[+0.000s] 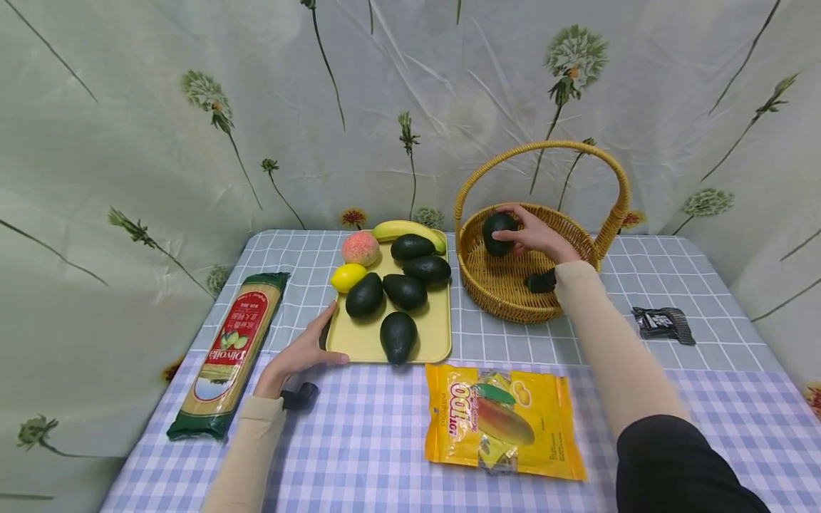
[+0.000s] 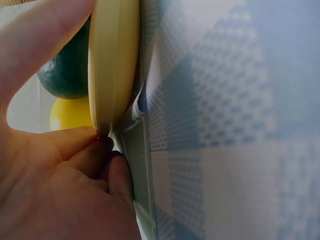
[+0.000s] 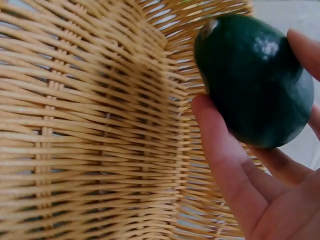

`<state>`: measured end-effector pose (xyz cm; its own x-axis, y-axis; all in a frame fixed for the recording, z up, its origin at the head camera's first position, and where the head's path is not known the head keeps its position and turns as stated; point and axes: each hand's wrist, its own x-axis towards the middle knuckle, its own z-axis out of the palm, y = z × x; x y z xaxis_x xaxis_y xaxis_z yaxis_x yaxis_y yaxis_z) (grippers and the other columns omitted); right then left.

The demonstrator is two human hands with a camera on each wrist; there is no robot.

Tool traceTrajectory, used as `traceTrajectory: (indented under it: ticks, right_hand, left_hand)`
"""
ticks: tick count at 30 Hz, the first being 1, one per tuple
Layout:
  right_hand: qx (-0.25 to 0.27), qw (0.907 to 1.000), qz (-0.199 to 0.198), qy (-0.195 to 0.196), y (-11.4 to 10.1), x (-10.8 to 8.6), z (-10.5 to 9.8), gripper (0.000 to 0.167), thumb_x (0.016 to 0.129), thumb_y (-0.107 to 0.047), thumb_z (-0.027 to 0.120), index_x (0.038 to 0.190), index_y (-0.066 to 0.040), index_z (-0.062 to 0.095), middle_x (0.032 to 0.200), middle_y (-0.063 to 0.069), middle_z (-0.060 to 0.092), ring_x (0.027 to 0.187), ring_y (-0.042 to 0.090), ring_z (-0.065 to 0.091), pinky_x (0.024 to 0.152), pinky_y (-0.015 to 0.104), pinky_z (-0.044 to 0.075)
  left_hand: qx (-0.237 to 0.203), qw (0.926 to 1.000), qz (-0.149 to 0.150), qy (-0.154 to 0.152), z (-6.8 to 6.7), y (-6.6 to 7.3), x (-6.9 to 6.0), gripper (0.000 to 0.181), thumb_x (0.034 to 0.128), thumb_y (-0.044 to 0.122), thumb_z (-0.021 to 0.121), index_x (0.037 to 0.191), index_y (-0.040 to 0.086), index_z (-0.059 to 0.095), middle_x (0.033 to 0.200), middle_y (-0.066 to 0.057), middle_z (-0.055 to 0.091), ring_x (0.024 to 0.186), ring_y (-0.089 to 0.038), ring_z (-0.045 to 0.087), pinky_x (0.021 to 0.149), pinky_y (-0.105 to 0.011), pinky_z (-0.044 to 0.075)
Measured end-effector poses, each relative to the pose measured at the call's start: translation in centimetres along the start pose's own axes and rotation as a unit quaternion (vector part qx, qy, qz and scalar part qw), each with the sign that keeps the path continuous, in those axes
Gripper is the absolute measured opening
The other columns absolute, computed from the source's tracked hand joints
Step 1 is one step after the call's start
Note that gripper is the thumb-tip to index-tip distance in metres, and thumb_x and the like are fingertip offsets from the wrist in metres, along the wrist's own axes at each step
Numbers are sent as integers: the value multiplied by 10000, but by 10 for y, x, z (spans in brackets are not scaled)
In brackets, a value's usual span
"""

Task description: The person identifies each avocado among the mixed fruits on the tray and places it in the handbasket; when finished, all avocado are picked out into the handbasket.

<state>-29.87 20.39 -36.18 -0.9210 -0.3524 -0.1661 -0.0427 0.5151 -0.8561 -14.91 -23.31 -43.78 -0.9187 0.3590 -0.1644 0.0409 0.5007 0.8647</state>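
Note:
In the head view my right hand (image 1: pixel 532 231) holds a dark green avocado (image 1: pixel 499 234) inside the wicker basket (image 1: pixel 507 306). Fingers and thumb wrap the avocado (image 3: pixel 255 80) in the right wrist view, where it appears above the woven bottom. My left hand (image 1: pixel 311 349) grips the front left corner of a yellow tray (image 1: pixel 340 342), its curled fingers against the rim (image 2: pixel 112 65) in the left wrist view. On the tray lie several avocados (image 1: pixel 398 335), a lemon (image 1: pixel 348 277), a peach (image 1: pixel 360 248) and a banana (image 1: pixel 404 229).
A pack of spaghetti (image 1: pixel 234 349) lies left of the tray. In front is a yellow mango candy bag (image 1: pixel 503 424). A small black packet (image 1: pixel 663 324) rests right of the basket, whose tall handle (image 1: pixel 545 146) arches over it. A patterned curtain (image 1: pixel 385 107) hangs behind.

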Motion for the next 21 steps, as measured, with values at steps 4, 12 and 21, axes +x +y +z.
traceTrajectory:
  ticks: [4,12,21]
  right_hand:
    - [-157,9995,256,81,4,6,8,632,965,-216,576,1488,-75,252,1431,296,264,796,314,596,760,421,529]
    - [-577,9972,458,85,6,11,23,610,966,-198,576,1481,-76,274,1433,289,308,701,264,580,735,394,507]
    - [-629,9967,361,-352,6,7,23,621,972,-126,553,1498,-50,232,1467,318,242,747,258,553,792,417,490]
  left_hand:
    - [-1,10000,22,-49,-1,15,-5,1048,743,33,777,1474,-122,42,1537,-310,34,1403,-454,43,1109,-588,45]
    - [68,10000,49,-43,-1,16,-5,1038,748,29,773,1473,-124,46,1535,-314,35,1402,-457,46,1108,-589,51]
    - [78,9999,54,-33,0,16,-5,1037,745,29,773,1470,-128,49,1533,-317,41,1400,-460,54,1107,-590,57]
